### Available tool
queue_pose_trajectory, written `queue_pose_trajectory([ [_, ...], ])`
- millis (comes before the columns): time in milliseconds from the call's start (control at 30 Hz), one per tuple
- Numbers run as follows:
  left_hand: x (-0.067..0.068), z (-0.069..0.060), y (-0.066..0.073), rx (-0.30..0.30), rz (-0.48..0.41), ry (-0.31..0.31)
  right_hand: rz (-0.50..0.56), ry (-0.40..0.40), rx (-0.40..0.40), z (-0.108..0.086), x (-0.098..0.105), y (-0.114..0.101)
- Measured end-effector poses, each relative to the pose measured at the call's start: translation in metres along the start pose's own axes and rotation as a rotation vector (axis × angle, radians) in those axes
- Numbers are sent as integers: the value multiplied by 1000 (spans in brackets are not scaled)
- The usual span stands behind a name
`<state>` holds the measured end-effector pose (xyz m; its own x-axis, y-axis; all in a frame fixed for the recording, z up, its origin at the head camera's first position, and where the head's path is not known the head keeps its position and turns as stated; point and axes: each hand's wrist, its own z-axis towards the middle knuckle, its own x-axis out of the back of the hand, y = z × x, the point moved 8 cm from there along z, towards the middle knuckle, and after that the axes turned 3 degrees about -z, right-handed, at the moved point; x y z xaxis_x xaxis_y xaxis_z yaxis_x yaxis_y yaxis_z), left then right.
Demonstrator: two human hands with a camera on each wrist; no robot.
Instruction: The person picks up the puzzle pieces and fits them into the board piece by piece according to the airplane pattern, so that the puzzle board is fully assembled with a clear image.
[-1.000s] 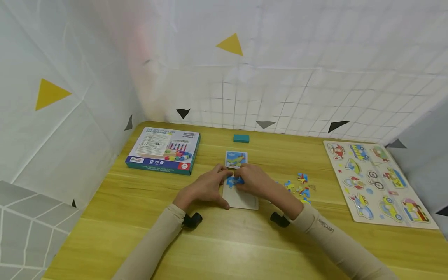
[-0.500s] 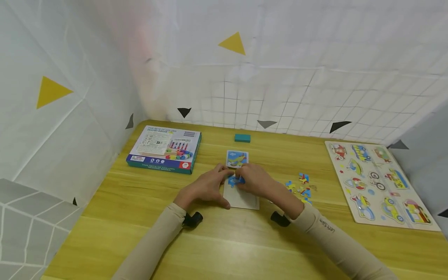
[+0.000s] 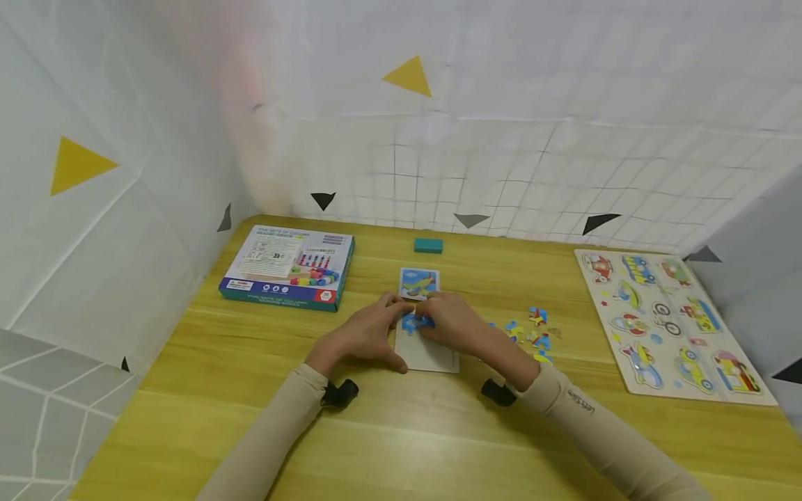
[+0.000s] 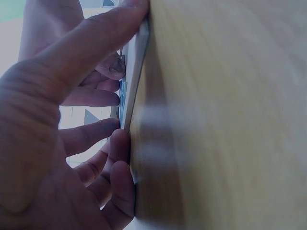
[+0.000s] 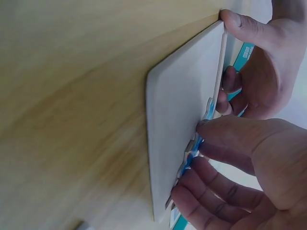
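Observation:
A pale puzzle tray (image 3: 432,357) lies on the table, with joined blue jigsaw pieces (image 3: 410,324) along its far end. My left hand (image 3: 362,335) holds the tray's left side, thumb at the near corner and fingers at the far one. In the right wrist view, thumb and fingers of my right hand (image 5: 230,167) are on a blue jigsaw piece (image 5: 193,147), pinching it against the tray; the fingers partly hide it. Just beyond the tray sits a picture card (image 3: 418,282) showing a plane. Loose jigsaw pieces (image 3: 537,339) lie right of my right forearm.
A boxed bead set (image 3: 288,268) lies at the back left of the wooden table (image 3: 401,445). Behind the card is a small teal block (image 3: 429,245). At the right is a large wooden peg puzzle (image 3: 670,327) of vehicles. White sheeting stands behind the table.
Both hands stay at the tray, almost still. The head view shifts slightly, moving the whole scene a little to the left.

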<state>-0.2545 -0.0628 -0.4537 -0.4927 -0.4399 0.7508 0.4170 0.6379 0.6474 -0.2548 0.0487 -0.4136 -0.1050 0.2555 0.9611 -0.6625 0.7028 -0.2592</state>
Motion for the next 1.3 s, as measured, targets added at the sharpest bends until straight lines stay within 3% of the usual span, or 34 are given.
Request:
queue_pose_trajectory([
  [367, -1, 0, -1, 3, -5, -7, -20, -21, -18, 0, -3, 6],
  [767, 1, 3, 1, -4, 18, -9, -1, 58, -3, -12, 20, 15],
  [1300, 0, 0, -1, 0, 21, 7, -22, 94, -69, -53, 38, 41],
])
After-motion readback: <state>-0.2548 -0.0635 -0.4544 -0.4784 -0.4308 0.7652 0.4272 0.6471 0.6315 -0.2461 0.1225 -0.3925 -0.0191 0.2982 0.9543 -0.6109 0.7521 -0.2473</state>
